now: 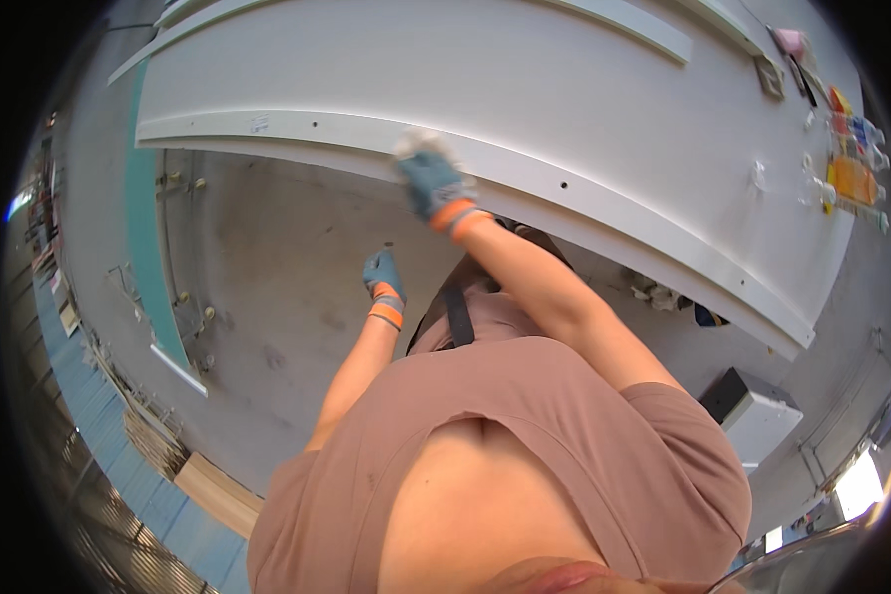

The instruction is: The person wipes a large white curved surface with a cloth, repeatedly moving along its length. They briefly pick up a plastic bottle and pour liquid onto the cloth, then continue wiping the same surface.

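At the long, narrow white board with dark round holes (663,230), we clutch a wadded off-white cloth (426,139) beneath and beyond the fingers of our blue-grey, orange-cuffed gloved right hand (431,183), while our matching left hand (382,267) hangs apart on the board's near side, its grip unclear to us.

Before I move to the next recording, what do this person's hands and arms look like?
The left hand and right hand wear blue-teal work gloves with orange-and-grey cuffs. The forearms are bare, below short brownish-mauve sleeves.
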### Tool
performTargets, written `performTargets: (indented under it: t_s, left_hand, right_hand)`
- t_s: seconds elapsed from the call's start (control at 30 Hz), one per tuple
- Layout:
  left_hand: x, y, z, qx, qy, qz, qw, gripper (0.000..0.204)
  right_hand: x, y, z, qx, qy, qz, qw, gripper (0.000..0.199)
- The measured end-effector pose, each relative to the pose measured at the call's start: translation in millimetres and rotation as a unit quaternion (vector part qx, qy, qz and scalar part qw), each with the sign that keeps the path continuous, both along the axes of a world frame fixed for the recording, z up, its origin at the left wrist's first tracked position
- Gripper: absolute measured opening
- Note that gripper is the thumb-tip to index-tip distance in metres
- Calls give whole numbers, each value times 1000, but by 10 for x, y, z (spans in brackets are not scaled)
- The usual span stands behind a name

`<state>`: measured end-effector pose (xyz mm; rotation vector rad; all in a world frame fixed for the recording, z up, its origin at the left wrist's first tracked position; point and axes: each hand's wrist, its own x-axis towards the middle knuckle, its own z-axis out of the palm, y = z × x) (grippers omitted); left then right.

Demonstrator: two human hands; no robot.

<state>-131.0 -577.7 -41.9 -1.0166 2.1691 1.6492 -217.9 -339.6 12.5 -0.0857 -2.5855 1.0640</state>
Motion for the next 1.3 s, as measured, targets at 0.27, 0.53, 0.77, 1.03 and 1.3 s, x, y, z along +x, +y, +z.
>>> performTargets:
  t_s: [0.27,0.53,0.77,1.03,1.3]
  left_hand:
    - [-618,89,531,-45,172,12,984,31]
    - [-693,-1537,-309,3,-56,-80,995,28]
    - [-1540,-3063,-355,-35,-56,-77,995,23]
    - [-1873,-3777,-631,0,-66,-8,998,25]
    - [-2440,-3669,-633,-5,-99,-32,995,28]
  right_hand:
    - [326,547,850,-65,55,-34,996,35]
    - [-241,320,178,224,-149,-293,917,16]
    - [-2720,-3343,664,-229,-262,212,913,24]
    - [-1610,-1698,647,-138,6,-145,980,29]
    - [-2348,-1966,18,229,-142,-199,942,10]
